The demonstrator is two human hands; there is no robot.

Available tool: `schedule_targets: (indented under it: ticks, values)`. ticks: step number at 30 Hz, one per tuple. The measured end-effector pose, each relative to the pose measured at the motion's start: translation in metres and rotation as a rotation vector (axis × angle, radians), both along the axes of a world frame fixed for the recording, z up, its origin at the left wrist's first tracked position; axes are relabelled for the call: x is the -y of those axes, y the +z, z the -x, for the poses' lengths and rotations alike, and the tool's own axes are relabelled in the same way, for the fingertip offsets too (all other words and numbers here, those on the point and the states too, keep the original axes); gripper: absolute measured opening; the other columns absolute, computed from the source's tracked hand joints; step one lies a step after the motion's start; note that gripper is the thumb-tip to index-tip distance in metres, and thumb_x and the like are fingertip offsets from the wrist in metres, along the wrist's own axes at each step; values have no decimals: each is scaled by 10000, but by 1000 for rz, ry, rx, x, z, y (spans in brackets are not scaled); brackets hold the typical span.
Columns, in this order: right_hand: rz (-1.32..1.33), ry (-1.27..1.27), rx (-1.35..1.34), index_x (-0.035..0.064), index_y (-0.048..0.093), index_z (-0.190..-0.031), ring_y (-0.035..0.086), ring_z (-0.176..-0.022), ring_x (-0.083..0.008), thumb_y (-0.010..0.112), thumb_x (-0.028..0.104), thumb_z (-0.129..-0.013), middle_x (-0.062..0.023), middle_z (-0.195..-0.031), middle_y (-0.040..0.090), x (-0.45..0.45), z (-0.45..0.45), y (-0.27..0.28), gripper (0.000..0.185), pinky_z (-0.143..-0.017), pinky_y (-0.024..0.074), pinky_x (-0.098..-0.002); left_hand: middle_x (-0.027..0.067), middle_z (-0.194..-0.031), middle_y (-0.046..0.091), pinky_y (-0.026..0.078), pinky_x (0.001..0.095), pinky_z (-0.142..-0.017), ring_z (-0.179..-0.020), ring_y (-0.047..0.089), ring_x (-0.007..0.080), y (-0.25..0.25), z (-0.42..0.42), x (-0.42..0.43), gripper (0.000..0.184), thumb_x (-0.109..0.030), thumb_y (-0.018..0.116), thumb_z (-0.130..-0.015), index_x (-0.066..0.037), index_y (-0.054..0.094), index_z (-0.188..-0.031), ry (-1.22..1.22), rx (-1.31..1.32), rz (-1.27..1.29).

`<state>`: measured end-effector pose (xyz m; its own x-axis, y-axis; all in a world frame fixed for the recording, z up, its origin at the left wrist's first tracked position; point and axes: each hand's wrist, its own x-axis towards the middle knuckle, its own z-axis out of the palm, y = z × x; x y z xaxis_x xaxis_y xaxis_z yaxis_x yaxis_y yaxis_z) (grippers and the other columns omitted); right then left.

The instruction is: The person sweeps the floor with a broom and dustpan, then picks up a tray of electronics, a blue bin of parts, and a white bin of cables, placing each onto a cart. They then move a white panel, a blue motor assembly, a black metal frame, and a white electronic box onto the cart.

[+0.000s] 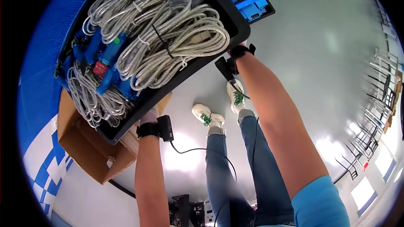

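A black tray (183,83) fills the upper left of the head view, tilted and close to the camera. Bundles of clear-jacketed silver cable (189,33), tied with cable ties, are heaped inside it. Among them lie several translucent blue connector pieces (111,50), one with a red label. My left hand (150,114) holds the tray's near edge, its fingers mostly hidden underneath. My right hand (240,45) grips the edge by the right corner, its fingers also largely hidden by the tray. Both wrists wear black straps with small wired devices.
An open cardboard box (90,151) stands below the tray on the left. Beyond the tray's right corner is a blue bin (252,4) with dark parts. A blue surface (38,96) lies at the far left, and metal racks (374,109) line the right side.
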<state>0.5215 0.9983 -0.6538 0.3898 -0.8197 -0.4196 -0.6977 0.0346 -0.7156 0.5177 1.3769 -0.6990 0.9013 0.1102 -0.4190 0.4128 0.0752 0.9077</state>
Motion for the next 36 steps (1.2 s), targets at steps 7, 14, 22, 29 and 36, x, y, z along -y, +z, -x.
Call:
schedule_targets:
  ticks: [7, 14, 22, 29, 36]
  values:
    - [-491, -211, 213, -64, 526, -877, 602, -645, -243, 421, 290, -775, -169, -774, 609, 108, -34, 6, 383, -562, 477, -321, 81, -966, 584, 479, 286, -826, -906, 563, 161, 14, 2, 18, 125, -30, 492, -831, 11, 549, -935, 302, -335, 415]
    - [68, 592, -330, 34, 570, -833, 559, -786, -356, 437, 437, -801, -193, -861, 588, 120, 113, 57, 425, -692, 421, -431, 40, -1016, 507, 502, 300, -742, -828, 535, 165, 43, 20, 45, 365, -98, 596, -787, -107, 393, -1089, 401, -418, 51]
    - [-63, 1108, -721, 58, 577, -893, 552, -842, -351, 460, 387, -796, -183, -877, 590, 50, 362, 93, 362, -746, 428, -433, 83, -1009, 473, 488, 315, -735, -821, 534, 192, 104, 127, -9, 529, -126, 562, -807, -55, 303, -1263, 5, -559, 21]
    - [-406, 835, -671, 47, 603, -939, 608, -701, -248, 487, 213, -771, -137, -721, 622, 13, 412, 122, 263, -693, 466, -343, 132, -1070, 465, 490, 327, -735, -863, 537, 226, 194, 280, -89, 582, -168, 533, -818, -26, 244, -1303, 280, -707, -215]
    - [-116, 1287, -550, 12, 607, -814, 563, -564, -175, 530, 344, -794, -92, -638, 598, 19, 331, 169, 341, -528, 411, -310, 95, -980, 510, 496, 292, -605, -735, 547, 171, 278, 540, -112, 532, -180, 521, -809, -23, 310, -1271, 700, -741, -139]
